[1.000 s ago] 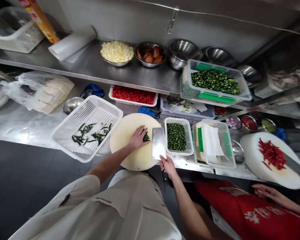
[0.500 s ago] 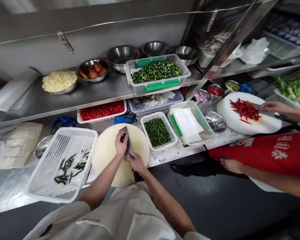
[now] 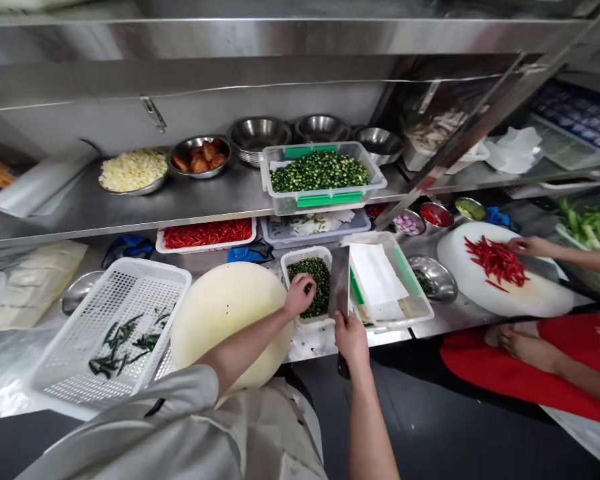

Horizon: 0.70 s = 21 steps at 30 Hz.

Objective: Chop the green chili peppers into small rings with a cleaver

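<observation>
My left hand (image 3: 301, 295) is over a small white basket (image 3: 325, 323) of finely chopped green chilies (image 3: 322, 273). Its fingers are curled in, with dark green showing between thumb and fingertips; I cannot tell whether any pieces are held. A cleaver (image 3: 339, 277) is gripped by its dark handle in my right hand (image 3: 351, 340), its broad blade pointing away from me along the basket's right rim. To the left lies a round cutting board (image 3: 225, 313), bare but for a few dark specks.
Left of the board, a large white basket (image 3: 105, 307) holds some whole green chilies. A clear tub (image 3: 420, 300) lined with white paper stands right of the cleaver. At another board (image 3: 460, 267), a co-worker's hand (image 3: 530, 247) touches cut red chilies. A steel shelf (image 3: 215, 200) runs above.
Both hands have moved right from the cutting board to the small basket, bringing the cleaver along. The chopped green bits held against the blade are gone from the board. My view has tilted up slightly.
</observation>
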### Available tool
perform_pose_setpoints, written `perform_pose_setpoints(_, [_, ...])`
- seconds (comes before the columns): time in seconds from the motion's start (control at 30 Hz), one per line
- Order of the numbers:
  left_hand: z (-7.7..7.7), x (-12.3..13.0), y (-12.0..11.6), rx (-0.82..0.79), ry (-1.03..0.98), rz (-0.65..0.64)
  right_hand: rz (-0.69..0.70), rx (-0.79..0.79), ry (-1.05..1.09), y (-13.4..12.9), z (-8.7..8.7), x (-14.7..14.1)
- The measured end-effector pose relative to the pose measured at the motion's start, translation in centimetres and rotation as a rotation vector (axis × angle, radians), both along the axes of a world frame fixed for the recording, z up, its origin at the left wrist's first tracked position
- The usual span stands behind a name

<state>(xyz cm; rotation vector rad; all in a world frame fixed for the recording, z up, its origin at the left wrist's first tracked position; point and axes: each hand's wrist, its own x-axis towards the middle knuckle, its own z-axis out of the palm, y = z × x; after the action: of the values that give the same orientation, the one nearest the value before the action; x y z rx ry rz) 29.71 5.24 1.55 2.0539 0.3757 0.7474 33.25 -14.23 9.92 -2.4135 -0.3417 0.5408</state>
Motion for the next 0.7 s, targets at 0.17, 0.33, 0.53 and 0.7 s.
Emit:
perform_pose_setpoints(0.17, [0.4,-6.8,3.2,0.003,0.023,0.072,0.12,-0.003,0.128,0.1,-2.9,-1.4])
perform_pose_setpoints(0.33, [1.6,-20.1,10.3,0.062,0.147,0.365,0.553,-0.116,0.177,5.7,-4.6,-3.3])
perform_pose_setpoints(0.53, [5.1,-42.6,14.0,0.095,0.587,0.929,0.961,-0.267,0.12,11.5,-6.1,-6.6])
perform_pose_setpoints(0.7, [6.5,-55.4,17.0,-0.083,1.015,1.111,0.955,-0.31,0.098,12.8,-7.7,-5.9])
